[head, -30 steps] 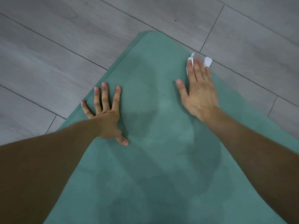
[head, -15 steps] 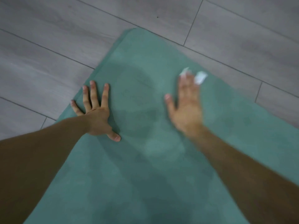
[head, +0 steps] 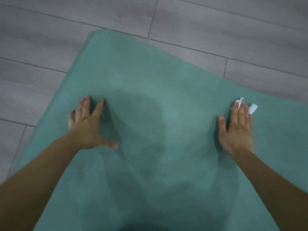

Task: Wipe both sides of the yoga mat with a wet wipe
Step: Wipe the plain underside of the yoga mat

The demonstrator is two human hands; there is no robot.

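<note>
We press one wet wipe to one teal yoga mat, two hands down.

Our right hand (head: 237, 130), fingers straight, pins the white wet wipe (head: 252, 108) near the yoga mat's (head: 150, 77) right edge; our left hand (head: 87, 125) lies flat, fingers spread. The mat lies on grey floor planks (head: 216, 22). Since half a second ago, the right hand has slid rightward.

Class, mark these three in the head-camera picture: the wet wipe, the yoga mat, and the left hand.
wet wipe (head: 253, 108): head view, on the white corner poking out past the fingertips.
yoga mat (head: 166, 77): head view, on bare green surface.
left hand (head: 87, 127): head view, on its back.
</note>
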